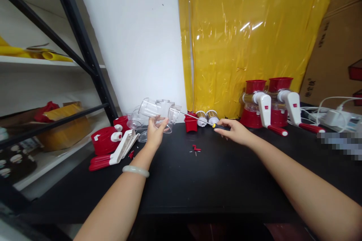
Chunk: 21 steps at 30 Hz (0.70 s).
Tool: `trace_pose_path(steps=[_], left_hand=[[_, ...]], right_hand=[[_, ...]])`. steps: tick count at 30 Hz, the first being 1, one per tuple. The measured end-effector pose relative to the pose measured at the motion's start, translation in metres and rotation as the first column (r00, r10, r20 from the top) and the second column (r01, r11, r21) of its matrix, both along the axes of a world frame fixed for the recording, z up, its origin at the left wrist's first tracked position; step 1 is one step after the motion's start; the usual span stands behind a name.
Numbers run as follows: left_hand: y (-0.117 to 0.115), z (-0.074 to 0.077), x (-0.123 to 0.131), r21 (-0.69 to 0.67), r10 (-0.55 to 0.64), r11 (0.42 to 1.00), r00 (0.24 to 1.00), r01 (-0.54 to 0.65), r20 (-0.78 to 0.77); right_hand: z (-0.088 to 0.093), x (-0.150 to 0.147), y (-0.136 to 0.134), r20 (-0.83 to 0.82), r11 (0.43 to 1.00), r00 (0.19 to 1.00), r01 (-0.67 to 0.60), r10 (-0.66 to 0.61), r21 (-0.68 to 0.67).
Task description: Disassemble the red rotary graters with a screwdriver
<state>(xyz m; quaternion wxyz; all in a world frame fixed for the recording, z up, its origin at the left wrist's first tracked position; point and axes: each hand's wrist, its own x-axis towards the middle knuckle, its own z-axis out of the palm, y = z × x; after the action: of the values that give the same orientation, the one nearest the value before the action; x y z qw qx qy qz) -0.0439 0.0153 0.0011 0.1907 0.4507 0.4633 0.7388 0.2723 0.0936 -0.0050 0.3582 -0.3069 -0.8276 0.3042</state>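
My left hand (pixel 155 132) is closed around a clear plastic housing (pixel 160 110), held up and tilted above the black table (pixel 198 180). A pale bangle sits on that wrist. My right hand (pixel 233 130) grips a screwdriver (pixel 198 118) by its dark handle with a yellow band. The metal shaft points left, and its tip reaches into the open right end of the clear housing.
Red bases and white crank handles (pixel 113 147) lie at the left. Two assembled red-and-white grinders (pixel 267 105) stand at the back right, beside two metal drums (pixel 206 117) and a red cup (pixel 190 123). Small red bits (pixel 196 148) lie mid-table. Cables (pixel 330 115) lie at the far right; a shelf rack (pixel 85 52) stands at the left.
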Motion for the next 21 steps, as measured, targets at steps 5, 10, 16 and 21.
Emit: trace_pose_path(steps=[5,10,16,21], left_hand=[[-0.002,0.004,0.006,-0.008,0.026,1.0,0.999,-0.026,0.021],[-0.002,0.005,0.01,-0.008,0.046,0.999,0.998,-0.046,0.042],[-0.003,0.005,0.005,0.004,0.086,0.996,0.994,-0.086,0.072],[-0.005,0.006,0.008,0.007,0.08,0.997,0.995,-0.081,0.064]], right_hand=[[-0.004,-0.009,-0.006,-0.072,0.915,0.984,0.179,-0.164,0.361],[0.0,-0.005,-0.007,-0.102,0.957,0.985,0.161,-0.14,0.24],[0.0,-0.001,0.003,-0.317,0.993,0.948,-0.014,-0.023,-0.115],[-0.004,-0.008,0.008,-0.628,0.934,0.756,-0.065,-0.184,-0.352]])
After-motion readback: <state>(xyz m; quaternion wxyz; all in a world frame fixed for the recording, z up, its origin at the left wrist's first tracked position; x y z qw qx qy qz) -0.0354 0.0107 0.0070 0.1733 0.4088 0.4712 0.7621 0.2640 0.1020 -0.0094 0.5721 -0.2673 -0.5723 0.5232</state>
